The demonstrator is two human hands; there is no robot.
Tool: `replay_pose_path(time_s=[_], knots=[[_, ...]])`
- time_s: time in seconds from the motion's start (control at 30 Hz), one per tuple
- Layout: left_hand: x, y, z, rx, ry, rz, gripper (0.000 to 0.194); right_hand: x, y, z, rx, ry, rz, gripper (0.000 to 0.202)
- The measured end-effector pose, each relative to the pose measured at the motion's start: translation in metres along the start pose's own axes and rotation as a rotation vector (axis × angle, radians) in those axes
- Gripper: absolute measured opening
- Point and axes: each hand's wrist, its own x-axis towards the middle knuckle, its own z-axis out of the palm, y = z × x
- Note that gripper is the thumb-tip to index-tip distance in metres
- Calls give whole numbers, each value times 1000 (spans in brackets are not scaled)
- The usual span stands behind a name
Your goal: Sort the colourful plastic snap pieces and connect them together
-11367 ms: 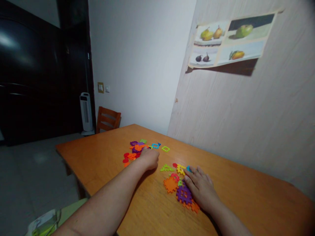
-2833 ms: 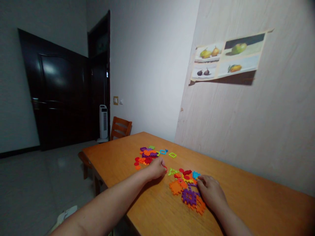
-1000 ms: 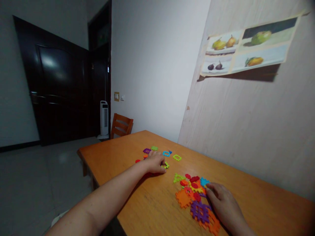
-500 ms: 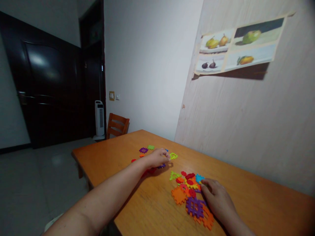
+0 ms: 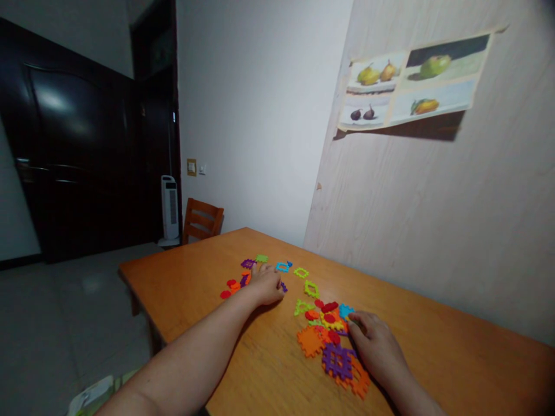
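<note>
My left hand reaches over the farther group of plastic interlocking pieces, fingers apart and palm down. A purple piece and a green piece lie just beyond its fingers. Red discs are left of it. My right hand rests beside the nearer pile, thumb and fingers closed together at its edge; what they pinch is mostly hidden. Touching or close to those fingertips is a blue piece. In this pile are a purple frame, an orange piece and a red disc.
Between the groups, yellow-green frames lie on the wooden table. A blue frame sits farther back. Beyond the table are a wooden chair, a white tower heater and a wall with fruit pictures.
My left hand has moved left from beside the yellow-green frames to the farther pieces, its fingers now spread. One more yellow-green frame shows between the groups. My right hand stays at its pile.
</note>
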Motion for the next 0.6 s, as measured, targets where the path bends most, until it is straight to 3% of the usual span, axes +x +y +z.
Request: replay_pose_path(time_s=[0.13,0.27,0.37,0.5,0.6], knots=[[0,3,0,38,-33,15,15,1,-1,-2,-3,-16,3,36],[6,1,3,-55,23,45,17,1,-5,-4,-4,-32,15,35],[10,0,4,-307,54,55,19,0,-6,-5,-3,-37,23,35],[11,7,8,-740,9,129,24,-1,-7,-5,-10,-34,8,35],[8,16,10,-898,-26,188,17,0,-4,-4,-7,-29,-2,35]])
